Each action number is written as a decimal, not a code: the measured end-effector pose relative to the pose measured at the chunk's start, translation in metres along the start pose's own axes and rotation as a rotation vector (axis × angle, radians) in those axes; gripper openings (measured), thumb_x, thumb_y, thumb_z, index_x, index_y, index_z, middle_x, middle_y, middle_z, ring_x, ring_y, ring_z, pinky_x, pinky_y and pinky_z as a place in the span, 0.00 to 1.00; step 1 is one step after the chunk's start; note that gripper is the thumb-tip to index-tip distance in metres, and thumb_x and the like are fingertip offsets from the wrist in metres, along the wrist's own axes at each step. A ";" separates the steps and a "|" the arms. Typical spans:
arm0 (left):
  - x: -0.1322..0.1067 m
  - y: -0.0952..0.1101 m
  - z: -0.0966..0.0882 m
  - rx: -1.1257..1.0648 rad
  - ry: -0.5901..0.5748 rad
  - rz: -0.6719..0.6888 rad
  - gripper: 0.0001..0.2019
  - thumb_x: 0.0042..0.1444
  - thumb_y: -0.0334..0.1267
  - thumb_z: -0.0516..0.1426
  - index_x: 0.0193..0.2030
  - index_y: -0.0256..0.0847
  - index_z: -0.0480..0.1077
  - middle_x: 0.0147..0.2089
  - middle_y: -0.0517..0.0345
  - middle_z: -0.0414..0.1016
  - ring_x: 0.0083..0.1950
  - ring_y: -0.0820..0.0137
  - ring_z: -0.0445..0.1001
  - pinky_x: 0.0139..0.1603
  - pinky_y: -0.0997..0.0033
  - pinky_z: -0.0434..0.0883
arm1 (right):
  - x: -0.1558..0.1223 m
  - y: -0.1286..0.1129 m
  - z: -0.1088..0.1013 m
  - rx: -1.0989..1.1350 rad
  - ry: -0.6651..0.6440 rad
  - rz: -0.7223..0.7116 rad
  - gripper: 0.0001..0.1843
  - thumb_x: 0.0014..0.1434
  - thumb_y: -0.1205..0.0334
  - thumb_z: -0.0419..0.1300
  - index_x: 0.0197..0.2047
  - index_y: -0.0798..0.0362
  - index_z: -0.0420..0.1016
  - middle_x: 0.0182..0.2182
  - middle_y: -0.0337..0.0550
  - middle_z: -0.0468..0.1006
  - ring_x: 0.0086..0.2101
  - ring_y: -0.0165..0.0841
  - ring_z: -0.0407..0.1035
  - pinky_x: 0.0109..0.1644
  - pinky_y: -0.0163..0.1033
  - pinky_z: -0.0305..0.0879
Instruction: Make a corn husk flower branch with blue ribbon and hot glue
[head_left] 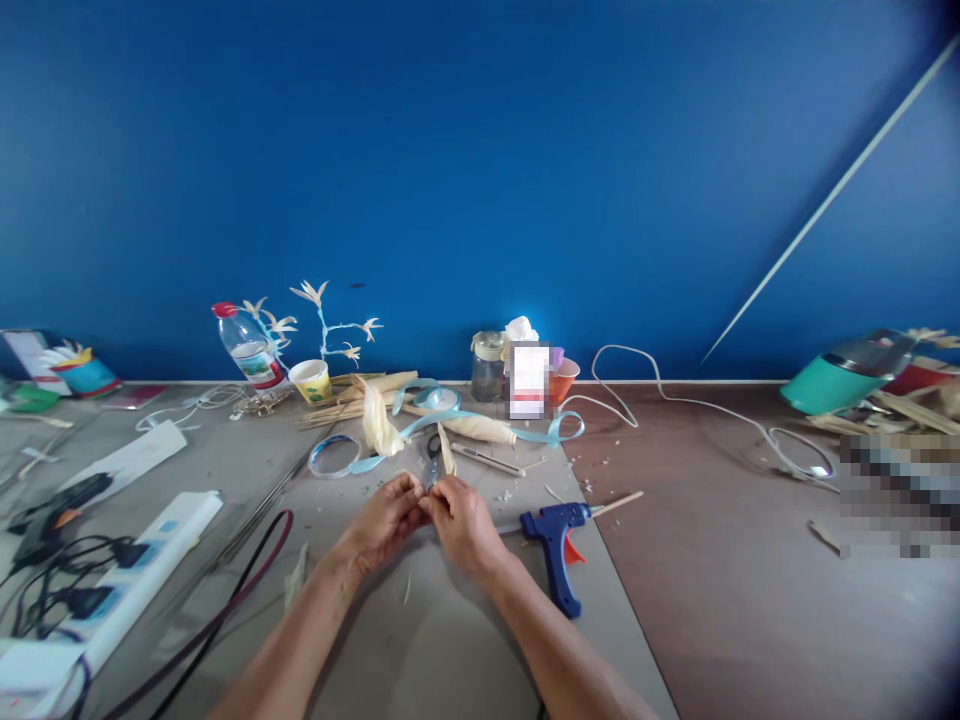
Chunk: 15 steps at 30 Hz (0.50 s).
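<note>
My left hand (386, 520) and my right hand (463, 520) meet at the middle of the grey board (450, 640), fingers pinched together. Between them they hold a pale dried leaf strip (446, 452) that sticks up from the fingertips, with a bit of light blue ribbon at the pinch. Scissors (433, 452) lie just behind the hands. A blue glue gun (553, 535) lies right of my right hand with a glue stick pointing right. A light blue ribbon (450, 415) curls across the table behind, beside more dried husk pieces (379, 420).
A plastic bottle (250, 350), a yellow cup (312, 380) holding a blue twig with husk flowers, and a jar (487, 365) stand by the blue wall. A power strip (127, 590) with cables lies left. A white cord (675, 400) and a teal container (832, 380) are right.
</note>
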<state>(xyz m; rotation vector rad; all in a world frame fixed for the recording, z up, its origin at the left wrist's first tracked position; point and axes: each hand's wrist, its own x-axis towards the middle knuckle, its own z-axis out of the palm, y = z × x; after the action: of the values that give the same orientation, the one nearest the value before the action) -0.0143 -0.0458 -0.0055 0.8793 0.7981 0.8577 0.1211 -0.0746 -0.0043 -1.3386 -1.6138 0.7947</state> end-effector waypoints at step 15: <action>0.000 0.000 0.001 -0.146 0.066 0.047 0.27 0.44 0.39 0.65 0.49 0.35 0.61 0.21 0.68 0.66 0.16 0.84 0.58 0.17 0.86 0.56 | 0.006 -0.002 -0.001 0.636 -0.150 0.132 0.09 0.48 0.63 0.60 0.33 0.56 0.76 0.24 0.38 0.74 0.27 0.28 0.66 0.34 0.33 0.61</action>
<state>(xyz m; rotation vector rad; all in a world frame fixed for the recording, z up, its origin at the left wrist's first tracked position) -0.0130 -0.0461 -0.0051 0.7467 0.7646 0.9776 0.1210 -0.0695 -0.0010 -0.9408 -1.2283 1.3763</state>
